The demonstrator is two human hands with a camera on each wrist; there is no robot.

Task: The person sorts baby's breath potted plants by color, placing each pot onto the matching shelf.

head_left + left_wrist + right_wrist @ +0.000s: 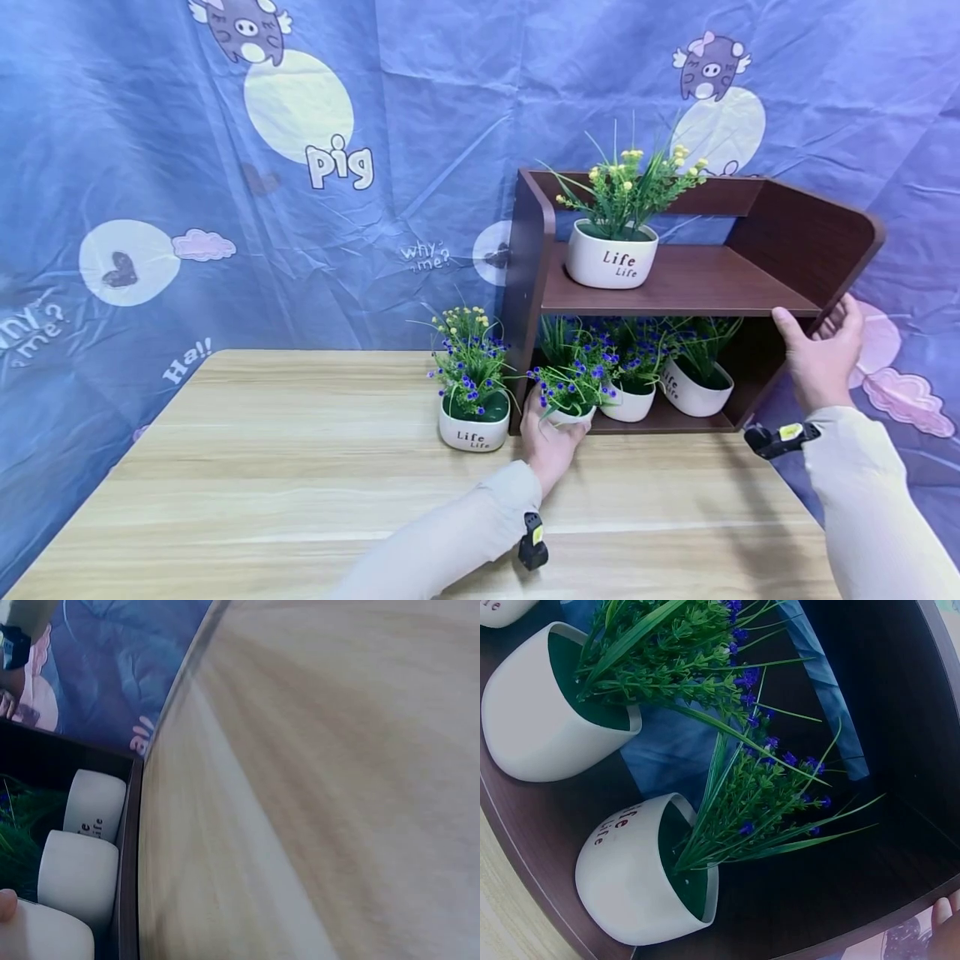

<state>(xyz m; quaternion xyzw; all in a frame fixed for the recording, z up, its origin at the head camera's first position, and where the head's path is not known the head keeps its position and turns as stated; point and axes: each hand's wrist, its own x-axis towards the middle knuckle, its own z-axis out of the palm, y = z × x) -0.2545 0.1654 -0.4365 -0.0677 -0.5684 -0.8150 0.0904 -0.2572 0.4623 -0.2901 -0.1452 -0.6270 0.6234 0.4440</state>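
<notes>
My left hand [553,446] grips the white pot of a blue-flowered artificial plant [567,415] at the lower left front of a dark brown two-tier shelf [675,279]. One fingertip of that hand shows on the pot [46,934] in the left wrist view. Behind the shelf's right side panel curl the fingers of my right hand [825,358], its thumb against the front edge of the middle board. Two more white pots of blue flowers stand on the lower tier, a middle one [628,404] and a right one [701,389].
On the upper tier stands a yellow-flowered potted plant [612,254]. Another potted plant [474,429], with blue and yellow flowers showing above it, is on the wooden table [300,467] just left of the shelf. A blue printed cloth [420,100] hangs behind.
</notes>
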